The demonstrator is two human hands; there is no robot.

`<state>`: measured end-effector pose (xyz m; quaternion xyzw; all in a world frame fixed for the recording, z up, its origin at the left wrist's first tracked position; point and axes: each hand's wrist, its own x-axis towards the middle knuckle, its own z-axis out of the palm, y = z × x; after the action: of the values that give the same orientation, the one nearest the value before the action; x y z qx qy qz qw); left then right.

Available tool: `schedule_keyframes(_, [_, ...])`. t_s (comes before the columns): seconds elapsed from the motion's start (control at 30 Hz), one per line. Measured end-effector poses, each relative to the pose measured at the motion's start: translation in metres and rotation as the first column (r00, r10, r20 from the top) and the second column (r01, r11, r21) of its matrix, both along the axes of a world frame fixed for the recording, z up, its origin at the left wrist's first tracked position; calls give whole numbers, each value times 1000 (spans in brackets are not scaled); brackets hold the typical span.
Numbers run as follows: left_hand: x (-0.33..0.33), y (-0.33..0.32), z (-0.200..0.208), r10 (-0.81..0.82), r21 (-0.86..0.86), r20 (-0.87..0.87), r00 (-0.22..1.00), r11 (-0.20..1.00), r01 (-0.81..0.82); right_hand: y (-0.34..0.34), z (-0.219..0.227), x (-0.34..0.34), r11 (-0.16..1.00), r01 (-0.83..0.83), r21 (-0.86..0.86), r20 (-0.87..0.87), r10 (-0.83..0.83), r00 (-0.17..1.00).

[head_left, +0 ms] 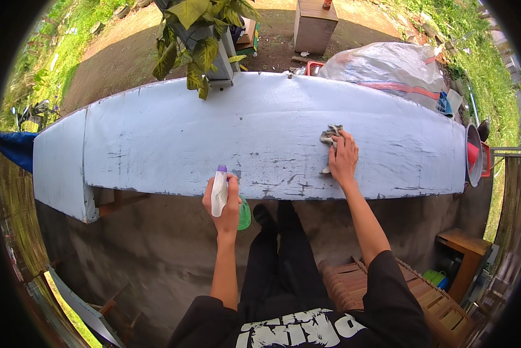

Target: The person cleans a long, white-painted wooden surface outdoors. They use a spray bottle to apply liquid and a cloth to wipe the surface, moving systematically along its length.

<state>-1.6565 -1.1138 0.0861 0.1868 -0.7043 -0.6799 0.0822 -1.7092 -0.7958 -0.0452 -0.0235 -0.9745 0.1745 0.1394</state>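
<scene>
My left hand (224, 210) is wrapped round a spray bottle (220, 191) with a white and purple trigger head and a green body, held at the near edge of a long table. Part of the green body shows beside my palm. On the right half of the table, my right hand (345, 155) presses a crumpled grey cloth (331, 134) to the surface, and a bit of it pokes out by the wrist. The light blue tabletop (173, 142) is worn, with dark scratches and chipped patches along its near edge.
A leafy potted plant (202, 46) hangs over the far edge. Beyond it are a wooden box (314, 26) and a large whitish plastic sack (388, 66). A metal basin (474, 155) stands at the right end. Brown slatted wooden furniture (400, 296) sits low on my right.
</scene>
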Motion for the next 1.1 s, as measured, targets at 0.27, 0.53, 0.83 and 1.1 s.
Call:
schedule_keyframes(0.27, [-88, 71, 12, 5, -63, -249, 968, 998, -21, -83, -6, -75, 962, -274, -8, -34, 274, 961])
schedule_keyframes(0.53, [-125, 84, -71, -45, -198, -329, 943, 980, -22, 35, 6, 35, 991, -119, -53, 11, 120, 993])
schedule_keyframes(0.83, [-112, 87, -103, -88, -332, -446, 891, 941, -73, -3, -1, -106, 974, 208, -94, -99, -217, 971])
schedule_keyframes(1.1, [-145, 78, -105, -9, -308, -485, 875, 938, -161, -41, 9, 6, 961, -240, -140, 68, 251, 966])
